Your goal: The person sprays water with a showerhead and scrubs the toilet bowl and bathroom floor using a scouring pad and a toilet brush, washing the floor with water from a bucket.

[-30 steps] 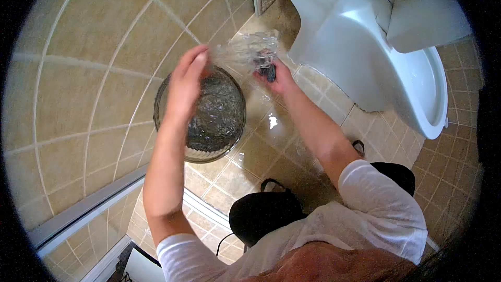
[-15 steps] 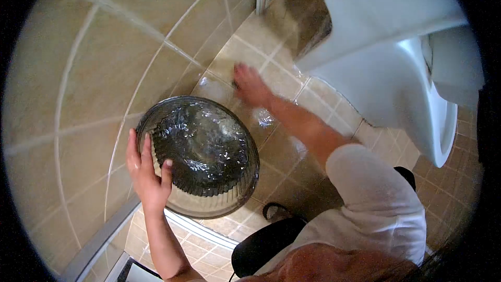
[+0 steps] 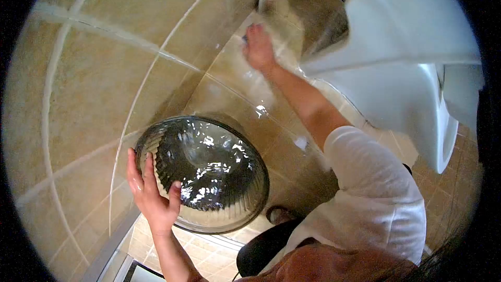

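A round, ribbed basin (image 3: 254,214) with a dark rim holds rippling water and stands tilted near the tiled wall. At its near left edge my left hand (image 3: 154,198) grips the rim, thumb on the inner side and fingers spread along the edge. My right hand (image 3: 259,49) is farther off, low over the wet floor tiles (image 3: 229,81), with its fingers curled. A bit of something dark bluish shows at its fingertips; most of it is hidden.
Beige wall tiles (image 3: 120,78) rise on the left. A white toilet (image 3: 386,94) stands on the right. A metal door track (image 3: 117,243) crosses the lower left. My sandalled foot (image 3: 279,214) is beside the basin.
My right hand has moved farther forward along the floor, away from the basin. My left hand stays at the basin's rim. The view has shifted slightly, and the water's ripples differ.
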The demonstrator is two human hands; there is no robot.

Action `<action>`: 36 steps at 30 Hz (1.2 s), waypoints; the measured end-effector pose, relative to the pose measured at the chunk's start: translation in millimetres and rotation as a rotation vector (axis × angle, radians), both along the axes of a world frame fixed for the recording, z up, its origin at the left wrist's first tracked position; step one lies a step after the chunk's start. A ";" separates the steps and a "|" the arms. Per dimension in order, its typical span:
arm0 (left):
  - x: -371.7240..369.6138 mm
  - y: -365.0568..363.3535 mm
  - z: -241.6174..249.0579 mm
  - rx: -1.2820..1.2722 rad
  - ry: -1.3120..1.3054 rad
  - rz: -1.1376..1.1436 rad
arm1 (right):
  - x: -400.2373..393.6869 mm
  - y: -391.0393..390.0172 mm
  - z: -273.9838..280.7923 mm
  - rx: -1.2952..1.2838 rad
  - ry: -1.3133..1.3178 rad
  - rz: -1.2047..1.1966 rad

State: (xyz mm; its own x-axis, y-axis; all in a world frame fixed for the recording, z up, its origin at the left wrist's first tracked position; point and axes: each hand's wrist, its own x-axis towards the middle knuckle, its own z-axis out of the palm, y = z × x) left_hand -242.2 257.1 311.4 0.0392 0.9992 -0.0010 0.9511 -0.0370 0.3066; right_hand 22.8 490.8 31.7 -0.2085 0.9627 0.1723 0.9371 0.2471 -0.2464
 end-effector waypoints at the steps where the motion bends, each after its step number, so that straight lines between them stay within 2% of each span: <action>1: 1.5 -0.7 1.4 -0.007 0.041 -0.006 | -13.6 -19.5 17.1 -0.127 0.053 0.102; 3: 0.7 -4.8 -0.3 -0.003 0.029 -0.016 | -33.0 -74.9 15.3 0.042 0.056 0.342; 5: -1.0 -8.2 -4.7 0.039 -0.013 -0.022 | -24.6 -127.3 25.8 -0.015 0.124 0.500; 6: -3.4 -9.5 -7.3 0.055 -0.028 -0.041 | -8.3 -136.4 20.7 -0.022 0.125 0.490; 8: -6.4 -10.4 -10.7 0.037 -0.077 -0.037 | 45.1 -163.7 10.4 -0.196 0.264 0.377; 10: -4.6 -12.2 -12.3 0.041 -0.143 -0.019 | 109.3 -191.2 33.2 -0.294 0.096 0.171; 12: -3.9 -12.0 -7.7 0.034 -0.126 -0.032 | 174.5 -236.9 32.0 -0.170 0.090 -0.100; 13: -4.2 -12.9 -9.4 0.033 -0.105 -0.021 | 186.8 -250.4 25.8 -0.169 0.082 -0.108; 15: -7.9 -12.7 -15.4 0.056 -0.146 -0.045 | 204.5 -268.0 17.4 -0.109 -0.113 -0.596; 17: -6.0 -13.1 -12.2 0.069 -0.066 -0.070 | 172.6 -232.3 26.5 -0.278 0.063 -0.780; 19: -3.0 -12.3 -11.9 0.074 -0.085 -0.096 | 136.8 -208.3 -42.1 0.019 0.088 -0.438; 21: 1.8 -11.5 -5.9 0.029 -0.073 -0.037 | 73.1 -178.6 28.2 -0.169 0.304 -0.215; 22: 4.0 -12.4 -4.5 0.033 -0.066 -0.050 | 67.7 -179.2 28.9 -0.163 0.313 -0.226; 24: 0.8 -12.0 -1.3 -0.015 -0.008 -0.065 | 60.8 -179.6 25.7 -0.125 0.269 -0.008; 25: -4.3 -13.6 -2.9 -0.019 -0.007 -0.078 | 73.4 -188.3 24.0 -0.127 0.271 -0.022; 27: -10.1 -16.9 -12.8 0.012 -0.162 -0.051 | 137.4 -223.0 18.5 -0.217 0.187 -0.092; 29: -11.2 -17.1 -13.6 0.008 -0.196 -0.057 | 206.0 -269.6 17.7 -0.197 0.171 -0.281; 30: -11.3 -17.0 -13.6 0.010 -0.225 -0.059 | 234.3 -297.3 21.5 -0.203 0.068 -0.474; 31: -10.1 -16.3 -12.4 0.001 -0.226 -0.070 | 248.1 -317.7 24.3 -0.211 -0.038 -0.663; 32: -8.2 -15.7 -10.4 0.006 -0.181 -0.080 | 247.0 -325.5 22.5 -0.218 -0.041 -0.673; 34: -11.1 -16.6 -9.5 0.003 -0.137 -0.100 | 238.8 -329.8 23.0 -0.117 -0.085 -0.945; 35: -12.8 -16.9 -11.4 0.015 -0.121 -0.115 | 225.4 -319.6 19.2 -0.177 -0.088 -0.886; 36: -12.5 -17.0 -12.3 0.026 -0.105 -0.131 | 207.0 -305.8 6.8 -0.147 -0.048 -0.723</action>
